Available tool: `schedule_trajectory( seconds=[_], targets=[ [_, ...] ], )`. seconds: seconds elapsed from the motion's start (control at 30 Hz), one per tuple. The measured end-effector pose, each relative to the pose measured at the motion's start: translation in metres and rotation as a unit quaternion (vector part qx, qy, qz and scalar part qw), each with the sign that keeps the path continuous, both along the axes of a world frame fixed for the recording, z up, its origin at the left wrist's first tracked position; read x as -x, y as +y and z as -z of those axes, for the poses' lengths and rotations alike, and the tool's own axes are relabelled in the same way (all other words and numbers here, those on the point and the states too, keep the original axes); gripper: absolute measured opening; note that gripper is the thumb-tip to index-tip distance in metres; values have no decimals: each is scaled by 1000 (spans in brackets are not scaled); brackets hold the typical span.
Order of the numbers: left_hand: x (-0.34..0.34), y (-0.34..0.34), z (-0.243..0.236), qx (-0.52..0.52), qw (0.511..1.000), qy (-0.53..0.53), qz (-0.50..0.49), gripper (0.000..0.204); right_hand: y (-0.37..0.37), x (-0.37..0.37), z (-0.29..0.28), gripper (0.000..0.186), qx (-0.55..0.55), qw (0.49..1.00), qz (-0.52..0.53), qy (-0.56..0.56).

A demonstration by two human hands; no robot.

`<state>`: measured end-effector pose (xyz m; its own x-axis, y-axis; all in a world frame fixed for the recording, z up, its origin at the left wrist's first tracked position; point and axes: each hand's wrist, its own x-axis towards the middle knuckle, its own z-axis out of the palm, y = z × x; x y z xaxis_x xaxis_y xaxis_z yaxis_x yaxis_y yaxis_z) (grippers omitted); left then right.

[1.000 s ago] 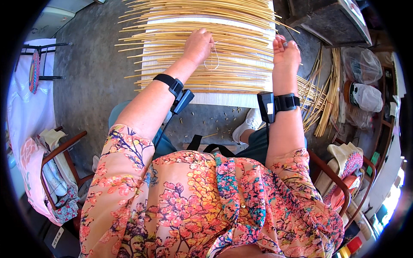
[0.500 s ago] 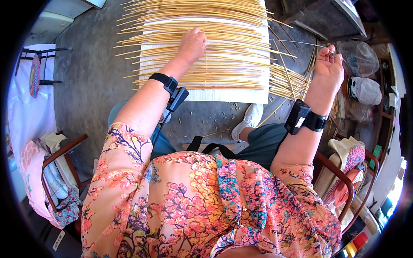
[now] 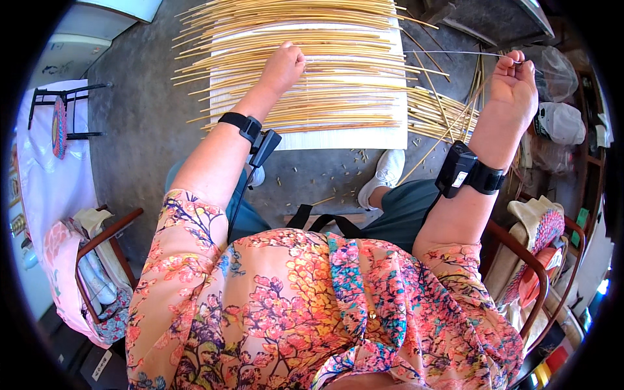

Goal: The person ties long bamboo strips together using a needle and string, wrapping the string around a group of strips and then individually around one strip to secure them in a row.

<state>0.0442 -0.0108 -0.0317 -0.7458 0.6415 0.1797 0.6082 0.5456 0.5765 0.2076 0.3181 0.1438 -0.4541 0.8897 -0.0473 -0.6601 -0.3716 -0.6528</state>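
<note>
Rows of long straw-coloured stalks (image 3: 351, 83) lie crosswise on a white table top (image 3: 344, 139). Over their middle my left hand (image 3: 284, 66) is closed in a fist; what its fingers grip is hidden. Out to the right, past the table's edge, my right hand (image 3: 513, 81) is raised with the palm up. Its curled fingers pinch a thin pale thread (image 3: 455, 52). Taut and nearly level, the thread runs from them leftward to the stalks, where I lose it among them.
More loose stalks (image 3: 442, 117) slant down beside the table's right edge. Short cut bits (image 3: 357, 157) litter the grey floor. A black-framed stool (image 3: 65, 123) stands at the left, a dark wooden piece (image 3: 484, 23) at the far right. Clear plastic bags (image 3: 560, 123) are beyond my right hand.
My right hand has moved outward to the right and slightly away, drawing the thread with it. My left hand stays over the stalks, barely shifted. The whole view has turned slightly.
</note>
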Motion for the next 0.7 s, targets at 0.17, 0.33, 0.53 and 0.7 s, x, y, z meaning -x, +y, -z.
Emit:
schedule_trajectory(
  seconds=[0.17, 0.33, 0.53, 0.7],
  targets=[
    [0, 1, -1, 15, 1000, -4, -4, 9, 11, -7, -10, 14, -29, 999, -10, 32],
    [-2, 0, 0, 34, 999, 17, -8, 9, 34, -25, -20, 15, -25, 996, -31, 86],
    [-1, 0, 7, 26, 998, 47, -18, 9, 46, -41, -28, 13, -37, 999, 9, 20],
    [-3, 1, 7, 15, 998, 44, -31, 9, 56, -55, -29, 11, -50, 998, -31, 12]
  ],
)
